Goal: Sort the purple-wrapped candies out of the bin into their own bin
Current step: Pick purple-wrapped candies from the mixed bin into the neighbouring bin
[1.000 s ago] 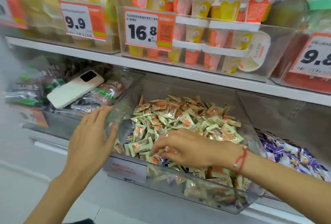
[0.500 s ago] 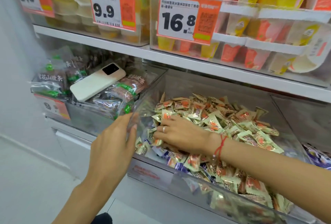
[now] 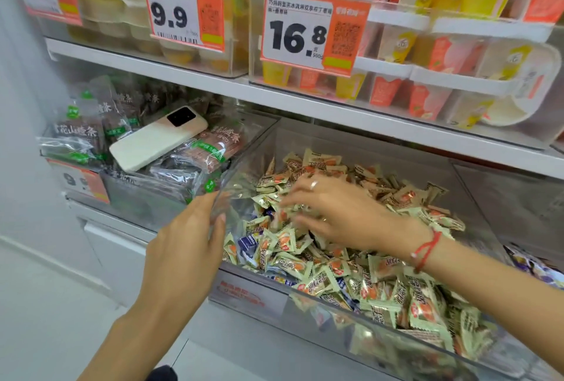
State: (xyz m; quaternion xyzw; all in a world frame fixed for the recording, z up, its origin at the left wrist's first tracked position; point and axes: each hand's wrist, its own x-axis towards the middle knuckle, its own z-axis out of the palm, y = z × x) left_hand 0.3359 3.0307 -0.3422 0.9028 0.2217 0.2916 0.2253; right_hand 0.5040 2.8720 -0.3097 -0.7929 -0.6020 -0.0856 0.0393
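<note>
1. Your left hand (image 3: 186, 246) is resting against the near left corner of the clear bin (image 3: 305, 301), fingers straight and close together, with the fingertips lapping over the bin's side wall.
2. Your right hand (image 3: 332, 213) is lying palm down on the heap of pale green-and-orange candies (image 3: 381, 277) in that bin, fingers spread apart and slightly bent, their tips pressing into the wrappers; you cannot tell from here whether anything is being pinched under them.
3. A ring (image 3: 313, 184) is showing on one finger of that hand, and a red string bracelet (image 3: 427, 248) is sitting round the wrist.
4. A few purple-wrapped candies (image 3: 247, 242) are peeking out of the mix near the bin's front left, just below and left of your right fingertips, partly buried under the green ones.
5. More purple wrappers are lying in the neighbouring bin (image 3: 531, 267) at the far right edge, mostly cut off by the frame.
6. A white phone (image 3: 152, 142) is lying face down on dark snack packets (image 3: 195, 161) in the bin to the left.
7. Orange price tags (image 3: 311, 30) are hanging on the shelf above, in front of stacked cups (image 3: 442, 54).
</note>
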